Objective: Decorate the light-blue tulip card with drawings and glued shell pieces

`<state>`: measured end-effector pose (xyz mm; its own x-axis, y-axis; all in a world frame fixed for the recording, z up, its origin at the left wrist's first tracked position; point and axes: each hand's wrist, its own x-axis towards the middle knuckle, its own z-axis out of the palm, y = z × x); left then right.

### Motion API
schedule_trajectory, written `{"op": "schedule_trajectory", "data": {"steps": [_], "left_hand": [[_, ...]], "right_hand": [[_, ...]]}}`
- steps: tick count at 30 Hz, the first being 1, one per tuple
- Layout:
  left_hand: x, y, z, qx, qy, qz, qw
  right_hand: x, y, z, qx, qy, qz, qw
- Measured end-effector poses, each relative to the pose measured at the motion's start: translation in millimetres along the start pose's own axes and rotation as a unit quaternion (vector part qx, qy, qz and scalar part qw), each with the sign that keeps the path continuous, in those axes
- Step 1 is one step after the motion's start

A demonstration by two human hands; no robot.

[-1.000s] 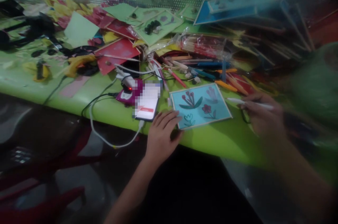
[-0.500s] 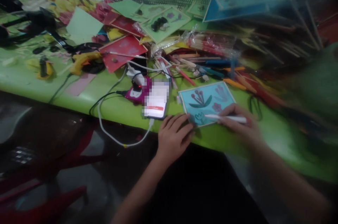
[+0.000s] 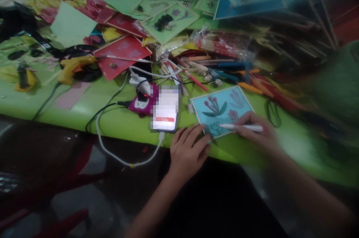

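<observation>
A blue card point(image 3: 228, 105) with a pale border lies at the green table's front edge, bearing several drawn flowers. In the fingers of my right hand point(image 3: 256, 131) is a white marker point(image 3: 246, 127) with a red end, its tip over a green flower outline point(image 3: 215, 128) low on the card. My left hand point(image 3: 189, 152) rests palm down with fingers stretched out, fingertips at the card's lower left corner. Just left of the card a lit phone point(image 3: 165, 109), its screen blurred out, is plugged into a white cable point(image 3: 112, 155).
A purple power strip point(image 3: 143, 105) with plugs sits beside the phone. Behind are a red card point(image 3: 123, 56), a green card with black pieces point(image 3: 171, 23), loose pens point(image 3: 196, 81) and sticks. A yellow glue gun point(image 3: 74, 67) lies left. Cables hang over the table's edge.
The green flower outline on the blue card has grown, with lines added below the bloom. The view has shifted slightly; my left hand stays at the card's corner.
</observation>
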<state>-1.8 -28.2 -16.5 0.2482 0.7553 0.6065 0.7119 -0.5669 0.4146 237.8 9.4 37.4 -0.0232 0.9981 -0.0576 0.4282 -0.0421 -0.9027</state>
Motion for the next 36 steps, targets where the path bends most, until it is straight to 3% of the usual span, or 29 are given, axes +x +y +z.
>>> {"op": "schedule_trajectory", "data": {"steps": [23,31,36], "left_hand": [[-2.5,-2.2,1.0,-0.003,-0.001,0.000,1.000],[-1.8,-1.9,1.8,-0.002,0.001,0.000,1.000],[-1.5,-1.4,0.6,-0.003,-0.001,-0.001,1.000]], "right_hand": [[2.7,-4.8,4.4,0.004,0.017,-0.005,1.000],[1.7,-4.6,0.9,0.003,-0.017,0.013,1.000],[2.9,-1.9,3.2,0.015,0.003,-0.001,1.000]]}}
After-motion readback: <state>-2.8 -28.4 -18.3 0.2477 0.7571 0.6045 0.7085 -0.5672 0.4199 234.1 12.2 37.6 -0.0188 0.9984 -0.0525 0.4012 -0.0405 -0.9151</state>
